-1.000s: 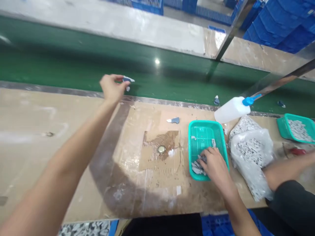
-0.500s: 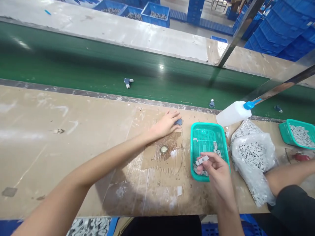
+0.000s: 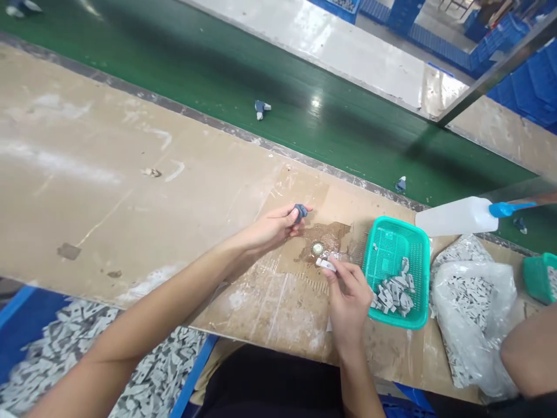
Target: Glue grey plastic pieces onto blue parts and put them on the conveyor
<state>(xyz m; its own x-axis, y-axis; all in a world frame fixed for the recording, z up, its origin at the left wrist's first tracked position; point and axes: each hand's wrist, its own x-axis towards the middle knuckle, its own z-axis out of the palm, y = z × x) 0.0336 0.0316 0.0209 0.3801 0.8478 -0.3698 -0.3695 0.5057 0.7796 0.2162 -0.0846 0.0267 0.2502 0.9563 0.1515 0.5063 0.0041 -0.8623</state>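
My left hand (image 3: 281, 223) pinches a small dark blue-grey plastic part (image 3: 300, 213), lifted off the board. Lower and to the right, my right hand (image 3: 350, 287) grips a small light-grey plastic piece (image 3: 325, 265) between thumb and fingers. Between the hands, a small round cap-like thing (image 3: 317, 248) sits on a wet brown patch of cardboard (image 3: 337, 232). Beside my right hand stands a green plastic basket (image 3: 376, 247) with several grey pieces (image 3: 394, 293) in its near half.
A white squeeze bottle (image 3: 456, 216) with a blue nozzle lies behind the basket. A plastic bag of grey pieces (image 3: 472, 296) is at right, near another person's arm (image 3: 533, 348). Parts (image 3: 261, 109) lie on the green conveyor belt (image 3: 209, 81). A blue crate (image 3: 191, 377) holds pieces below.
My left hand has picked the blue-grey part up off the board. My right hand has moved left from over the basket with the light-grey piece. The view has turned and shifted.
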